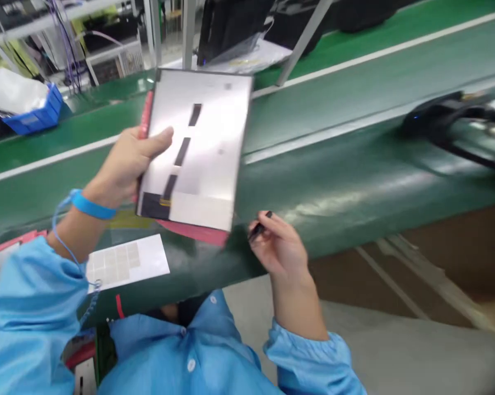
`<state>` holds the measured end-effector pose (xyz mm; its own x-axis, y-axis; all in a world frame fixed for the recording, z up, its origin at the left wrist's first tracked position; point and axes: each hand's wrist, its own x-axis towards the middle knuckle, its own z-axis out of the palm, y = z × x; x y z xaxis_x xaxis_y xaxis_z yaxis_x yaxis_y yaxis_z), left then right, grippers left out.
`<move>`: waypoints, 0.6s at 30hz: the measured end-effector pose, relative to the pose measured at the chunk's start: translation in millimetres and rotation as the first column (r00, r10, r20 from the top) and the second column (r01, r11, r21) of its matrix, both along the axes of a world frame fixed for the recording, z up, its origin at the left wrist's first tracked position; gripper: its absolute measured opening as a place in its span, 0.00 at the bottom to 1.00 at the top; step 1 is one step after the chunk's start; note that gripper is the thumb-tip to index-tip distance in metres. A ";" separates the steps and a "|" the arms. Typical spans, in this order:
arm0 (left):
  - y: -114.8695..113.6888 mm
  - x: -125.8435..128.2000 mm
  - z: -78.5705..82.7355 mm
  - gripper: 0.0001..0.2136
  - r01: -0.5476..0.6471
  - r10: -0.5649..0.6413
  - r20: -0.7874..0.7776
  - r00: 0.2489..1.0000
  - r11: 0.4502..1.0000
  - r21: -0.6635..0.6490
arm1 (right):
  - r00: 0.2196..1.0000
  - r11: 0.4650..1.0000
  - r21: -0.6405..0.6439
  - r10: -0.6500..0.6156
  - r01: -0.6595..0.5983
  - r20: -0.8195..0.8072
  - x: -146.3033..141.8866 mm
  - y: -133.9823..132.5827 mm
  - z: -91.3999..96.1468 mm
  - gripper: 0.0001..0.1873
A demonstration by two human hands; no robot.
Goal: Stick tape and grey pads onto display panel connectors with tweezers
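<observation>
My left hand [126, 159] grips a flat display panel [214, 148] by its left edge, thumb on top. The panel has a silver back with a broken line of dark strips and a dark patch at its lower left corner. Pink material [198, 232] shows from under the panel at its lower and left edges. Held above the bench, the panel is slightly tilted. To the right of it, my right hand [282, 244] pinches a small black object [260, 226] whose kind I cannot make out. A blue wrist strap [91, 205] with a cord circles my left wrist.
On the green bench [354, 181] lies a white sheet of pale square labels [126, 262]. A blue bin [35, 112] with white material stands at the far left. Black looped equipment [449, 126] sits at right. A metal post [305, 41] rises at the back.
</observation>
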<state>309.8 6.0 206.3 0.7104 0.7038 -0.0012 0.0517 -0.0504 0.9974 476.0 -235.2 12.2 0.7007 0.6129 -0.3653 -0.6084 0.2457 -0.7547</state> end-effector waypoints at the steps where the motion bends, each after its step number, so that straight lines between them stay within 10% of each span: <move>1: -21.2 3.6 -20.5 0.11 0.025 -0.023 0.026 0.999 0.994 -0.105 | 0.998 0.998 -0.022 -0.053 0.053 -0.015 7.4 -12.9 -0.8 0.17; 8: -91.5 6.4 -141.2 0.10 0.014 -0.030 -0.289 0.957 0.998 -0.057 | 0.972 0.952 -0.197 -0.232 0.236 0.046 39.2 -57.3 8.8 0.08; 13: -83.7 -30.9 -135.8 0.10 0.128 0.059 -0.597 0.800 0.955 0.266 | 0.944 0.949 -0.177 -0.210 0.259 0.255 6.9 -33.5 26.0 0.08; 18: -45.8 -80.0 -123.7 0.13 0.269 0.177 -0.683 0.709 0.827 0.494 | 0.873 0.994 -0.112 0.065 -0.012 0.483 -35.9 19.3 45.4 0.11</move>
